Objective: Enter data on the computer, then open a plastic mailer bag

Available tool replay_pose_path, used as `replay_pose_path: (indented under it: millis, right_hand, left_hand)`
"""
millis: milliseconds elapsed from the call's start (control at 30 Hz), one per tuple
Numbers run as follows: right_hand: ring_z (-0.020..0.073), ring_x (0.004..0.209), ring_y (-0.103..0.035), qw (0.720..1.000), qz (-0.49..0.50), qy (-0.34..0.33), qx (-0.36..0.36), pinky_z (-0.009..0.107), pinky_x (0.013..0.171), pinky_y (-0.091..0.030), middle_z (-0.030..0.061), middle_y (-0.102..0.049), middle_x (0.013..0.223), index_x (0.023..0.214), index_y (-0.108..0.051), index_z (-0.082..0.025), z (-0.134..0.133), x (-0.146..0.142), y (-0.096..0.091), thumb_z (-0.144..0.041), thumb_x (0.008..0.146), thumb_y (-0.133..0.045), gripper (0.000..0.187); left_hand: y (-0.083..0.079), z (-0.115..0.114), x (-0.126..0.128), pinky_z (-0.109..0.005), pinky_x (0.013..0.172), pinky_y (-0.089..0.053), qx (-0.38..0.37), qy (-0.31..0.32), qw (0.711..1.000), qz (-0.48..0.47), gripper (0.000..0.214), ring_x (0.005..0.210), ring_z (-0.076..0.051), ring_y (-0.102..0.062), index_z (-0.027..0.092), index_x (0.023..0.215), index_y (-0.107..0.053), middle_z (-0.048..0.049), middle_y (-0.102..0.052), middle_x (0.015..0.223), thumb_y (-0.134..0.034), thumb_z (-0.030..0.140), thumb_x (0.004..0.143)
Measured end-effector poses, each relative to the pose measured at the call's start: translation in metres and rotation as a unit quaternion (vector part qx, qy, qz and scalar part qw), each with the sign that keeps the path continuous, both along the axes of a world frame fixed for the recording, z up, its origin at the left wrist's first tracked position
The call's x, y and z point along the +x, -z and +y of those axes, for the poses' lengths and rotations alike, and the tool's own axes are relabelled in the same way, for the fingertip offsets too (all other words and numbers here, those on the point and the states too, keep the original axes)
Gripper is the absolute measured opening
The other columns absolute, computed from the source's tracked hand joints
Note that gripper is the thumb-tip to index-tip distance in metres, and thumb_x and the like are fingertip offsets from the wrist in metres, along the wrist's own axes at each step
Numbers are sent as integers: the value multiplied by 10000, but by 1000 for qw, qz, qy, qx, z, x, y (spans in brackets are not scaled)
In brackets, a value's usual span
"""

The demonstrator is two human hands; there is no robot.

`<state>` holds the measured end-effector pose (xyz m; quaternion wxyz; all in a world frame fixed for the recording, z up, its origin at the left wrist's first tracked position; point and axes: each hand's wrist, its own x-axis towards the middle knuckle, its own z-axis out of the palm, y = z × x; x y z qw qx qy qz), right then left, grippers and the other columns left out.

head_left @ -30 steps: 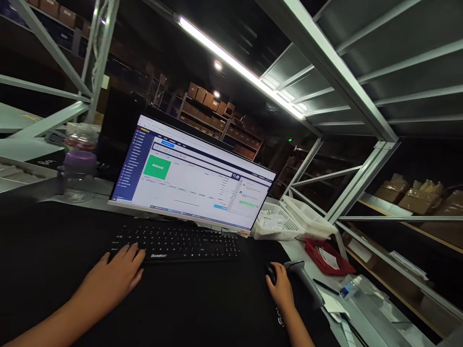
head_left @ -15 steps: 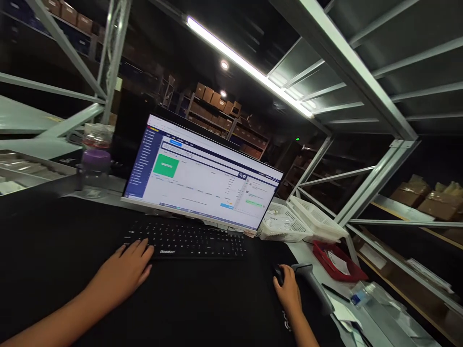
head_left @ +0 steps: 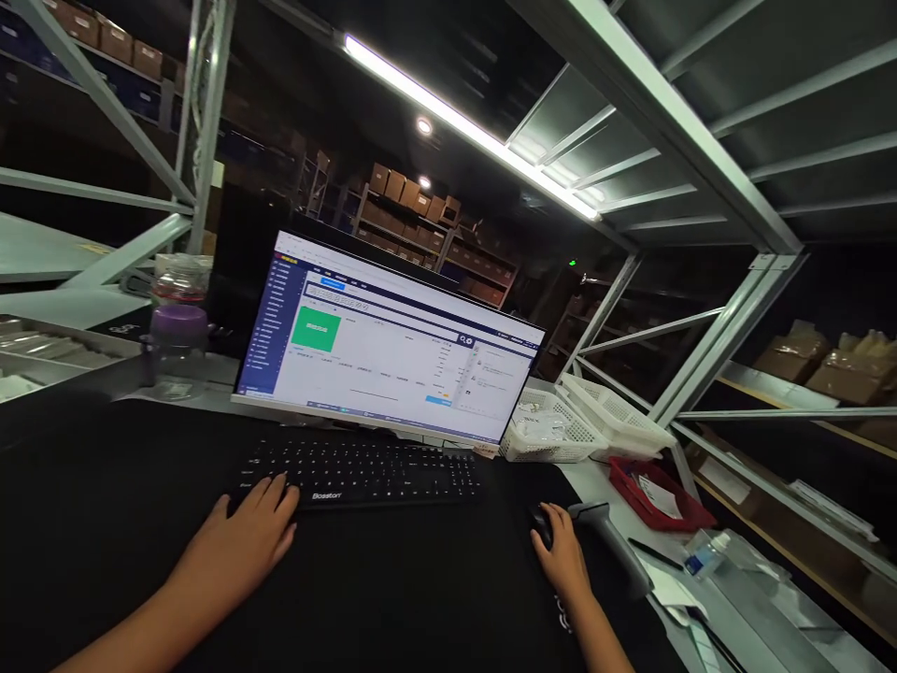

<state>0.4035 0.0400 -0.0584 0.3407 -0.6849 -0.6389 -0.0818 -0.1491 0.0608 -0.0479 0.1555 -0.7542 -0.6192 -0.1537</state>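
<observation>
My left hand (head_left: 242, 533) rests at the left end of a black keyboard (head_left: 392, 475), its fingers laid out over the lower keys and holding nothing. On the right, my right hand (head_left: 564, 551) is curled over a dark computer mouse (head_left: 540, 528), which shows only in part beside the fingers. Just right of that hand lies a grey handheld scanner (head_left: 617, 547). Behind the keyboard stands a monitor (head_left: 385, 341), lit with a page that has a green block and a chat panel at its right side.
A black desk mat (head_left: 392, 589) lies under both hands. Left of the monitor stands a purple-lidded clear bottle (head_left: 178, 346). To the right are white baskets (head_left: 553, 425), a red tray (head_left: 659, 495) with paper, a small bottle (head_left: 707, 556) and a pen (head_left: 655, 553). Metal racks surround the desk.
The chat panel on the screen has changed, and its green bubble is gone. The view has shifted slightly. Both hands stay at the keyboard and mouse.
</observation>
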Motion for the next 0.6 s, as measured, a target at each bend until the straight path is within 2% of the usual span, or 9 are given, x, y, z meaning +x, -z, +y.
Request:
replay_pose_path:
  millis: [133, 333, 500, 600]
  right_hand:
    - [293, 1275, -646, 1000, 3, 1, -2, 406, 1064, -552, 146, -608, 1377, 1265, -664, -200, -2, -3, -4, -346, 880, -556, 425]
    - [281, 1330, -621, 999, -12, 17, -44, 392, 1112, -519, 134, -586, 1456, 1393, -639, -199, -4, -8, -10, -309, 888, -558, 523]
    - [287, 1327, -621, 996, -18, 48, -72, 403, 1123, -507, 134, -563, 1490, 1423, -620, -199, -6, -11, -16, -307, 898, -563, 539]
    - [281, 1325, -621, 995, -22, 60, -75, 392, 1124, -502, 136, -558, 1492, 1430, -607, -195, -6, -13, -19, -292, 906, -553, 536]
  left_hand:
    - [5, 2, -2, -708, 1027, -510, 20, 4, 1000, 1, 532, 1354, -426, -596, 128, 1300, -699, -252, -626, 1471, -318, 223, 942]
    - [4, 3, -3, -685, 1033, -513, 7, -7, 999, 50, 563, 1379, -418, -581, 115, 1345, -670, -252, -597, 1508, -289, 233, 948]
    - [4, 2, -3, -663, 1029, -518, -7, -17, 997, 76, 574, 1341, -409, -615, 86, 1376, -641, -259, -572, 1527, -264, 221, 964]
    - [7, 3, -4, -665, 1031, -512, -7, -9, 997, 82, 564, 1388, -420, -574, 58, 1395, -613, -277, -550, 1540, -279, 192, 961]
